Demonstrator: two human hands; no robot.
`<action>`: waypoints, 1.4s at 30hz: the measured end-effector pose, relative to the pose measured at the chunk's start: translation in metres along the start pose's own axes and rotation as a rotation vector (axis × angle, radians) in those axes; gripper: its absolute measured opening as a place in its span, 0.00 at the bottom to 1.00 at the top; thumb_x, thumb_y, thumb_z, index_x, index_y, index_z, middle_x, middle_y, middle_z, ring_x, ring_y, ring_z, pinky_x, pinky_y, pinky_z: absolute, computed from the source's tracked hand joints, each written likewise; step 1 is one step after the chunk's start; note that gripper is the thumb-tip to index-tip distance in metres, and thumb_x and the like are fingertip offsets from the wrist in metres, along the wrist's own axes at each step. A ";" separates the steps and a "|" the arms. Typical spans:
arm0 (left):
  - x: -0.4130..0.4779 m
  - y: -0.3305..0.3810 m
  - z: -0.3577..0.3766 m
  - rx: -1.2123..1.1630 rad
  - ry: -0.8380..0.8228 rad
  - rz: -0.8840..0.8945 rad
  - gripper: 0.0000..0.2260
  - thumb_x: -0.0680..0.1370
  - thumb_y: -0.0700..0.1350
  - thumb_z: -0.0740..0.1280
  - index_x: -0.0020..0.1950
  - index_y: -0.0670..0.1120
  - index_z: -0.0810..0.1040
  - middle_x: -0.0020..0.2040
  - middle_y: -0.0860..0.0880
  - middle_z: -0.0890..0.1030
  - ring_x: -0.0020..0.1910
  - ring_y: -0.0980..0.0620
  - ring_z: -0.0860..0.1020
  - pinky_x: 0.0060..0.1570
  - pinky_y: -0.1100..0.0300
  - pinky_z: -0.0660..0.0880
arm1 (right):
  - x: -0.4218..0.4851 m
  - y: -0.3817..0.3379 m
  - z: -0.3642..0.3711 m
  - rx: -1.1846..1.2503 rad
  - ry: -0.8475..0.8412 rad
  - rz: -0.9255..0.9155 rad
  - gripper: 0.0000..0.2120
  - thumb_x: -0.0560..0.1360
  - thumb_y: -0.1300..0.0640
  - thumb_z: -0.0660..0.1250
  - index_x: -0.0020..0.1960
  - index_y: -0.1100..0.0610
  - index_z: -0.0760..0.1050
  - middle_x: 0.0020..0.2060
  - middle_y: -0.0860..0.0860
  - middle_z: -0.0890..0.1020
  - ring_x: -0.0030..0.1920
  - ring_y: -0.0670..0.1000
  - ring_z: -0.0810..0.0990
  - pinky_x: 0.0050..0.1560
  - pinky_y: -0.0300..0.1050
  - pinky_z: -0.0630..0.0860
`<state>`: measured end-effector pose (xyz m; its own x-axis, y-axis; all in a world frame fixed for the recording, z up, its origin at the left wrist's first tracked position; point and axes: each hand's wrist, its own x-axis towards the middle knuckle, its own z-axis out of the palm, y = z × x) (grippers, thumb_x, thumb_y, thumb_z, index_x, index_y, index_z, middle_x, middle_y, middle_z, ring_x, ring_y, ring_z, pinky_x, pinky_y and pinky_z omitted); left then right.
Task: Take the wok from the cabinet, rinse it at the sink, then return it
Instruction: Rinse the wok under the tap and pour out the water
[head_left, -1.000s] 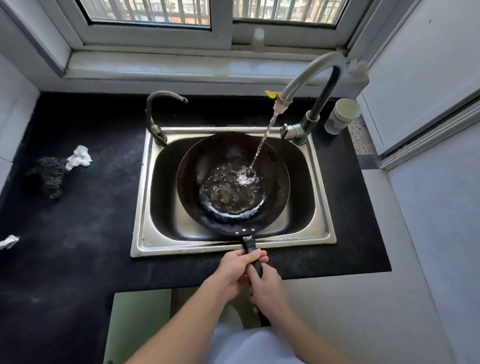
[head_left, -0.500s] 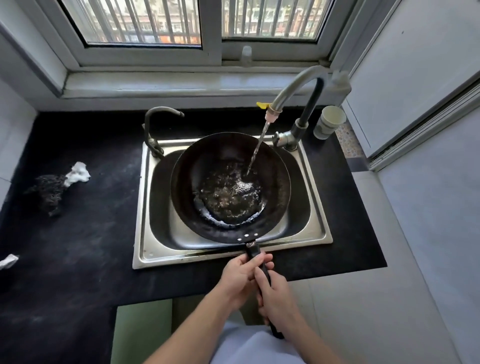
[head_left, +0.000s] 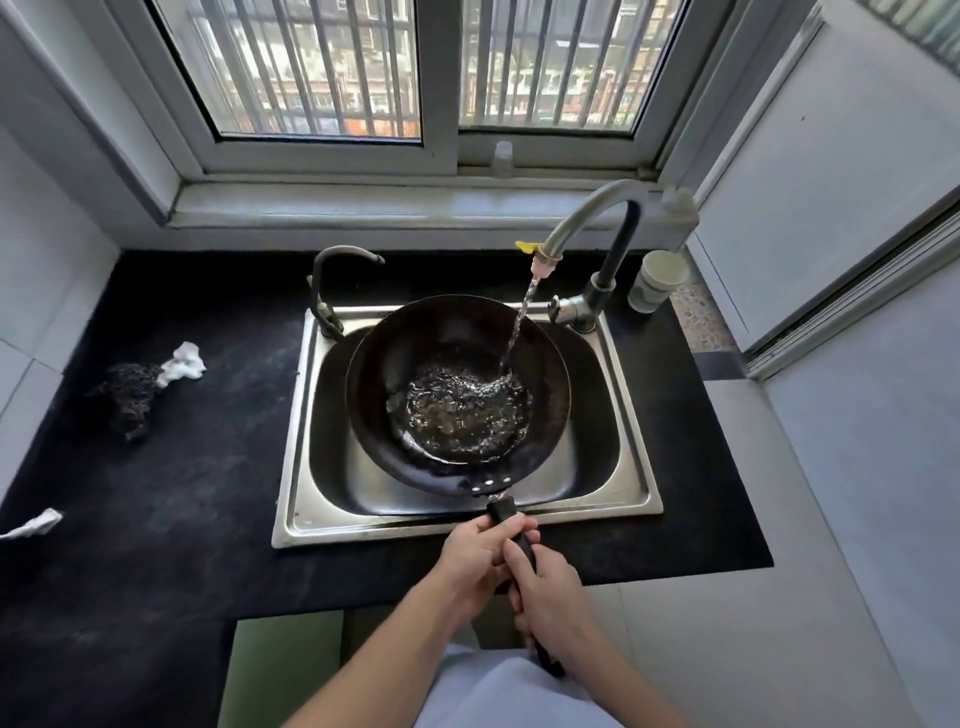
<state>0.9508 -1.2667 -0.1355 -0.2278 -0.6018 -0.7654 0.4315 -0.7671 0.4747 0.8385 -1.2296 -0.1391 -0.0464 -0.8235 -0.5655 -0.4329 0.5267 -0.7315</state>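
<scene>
A dark round wok (head_left: 415, 364) hangs over the steel sink (head_left: 296, 467), with water pooled and rippling in its bottom. A thin stream runs into it from the curved grey faucet (head_left: 587, 208) at the back right. Its black handle (head_left: 503, 514) points toward me over the sink's front rim. My left hand (head_left: 480, 558) grips the handle nearer the wok. My right hand (head_left: 553, 592) grips it just behind, closer to my body. The handle's end pokes out below my right wrist.
A second small tap (head_left: 337, 275) stands at the sink's back left. A white cup (head_left: 657, 280) sits right of the faucet. A dark scrubber (head_left: 130, 395) and white crumpled scraps (head_left: 184, 364) lie on the black counter (head_left: 156, 519) at left. The window sill runs behind.
The wok has lifted and tipped slightly, and the pooled water has shifted toward the right. My view has tilted up, showing more window. Both hands keep their grip on the handle.
</scene>
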 end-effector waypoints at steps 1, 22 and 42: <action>-0.002 0.000 -0.002 -0.005 0.008 0.006 0.08 0.79 0.40 0.67 0.52 0.37 0.82 0.42 0.43 0.84 0.37 0.51 0.82 0.34 0.61 0.78 | -0.001 -0.002 0.002 0.011 -0.017 -0.003 0.17 0.82 0.48 0.62 0.38 0.56 0.75 0.23 0.49 0.76 0.22 0.47 0.73 0.25 0.44 0.71; 0.004 -0.019 0.005 -0.107 0.039 -0.036 0.11 0.76 0.35 0.69 0.58 0.34 0.79 0.45 0.42 0.84 0.39 0.51 0.82 0.36 0.60 0.79 | -0.001 0.033 -0.005 -0.018 -0.050 -0.063 0.18 0.78 0.42 0.64 0.39 0.55 0.75 0.24 0.49 0.78 0.24 0.46 0.75 0.30 0.45 0.71; 0.009 -0.024 -0.003 -0.065 0.126 0.038 0.07 0.76 0.36 0.70 0.52 0.35 0.79 0.40 0.41 0.83 0.41 0.48 0.82 0.43 0.56 0.79 | 0.011 0.033 -0.006 -0.060 -0.148 -0.083 0.22 0.71 0.36 0.64 0.41 0.56 0.78 0.26 0.49 0.79 0.27 0.44 0.76 0.33 0.47 0.74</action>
<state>0.9406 -1.2527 -0.1551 -0.1004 -0.5941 -0.7981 0.4941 -0.7260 0.4783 0.8180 -1.2222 -0.1672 0.1226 -0.8215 -0.5569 -0.4828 0.4409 -0.7566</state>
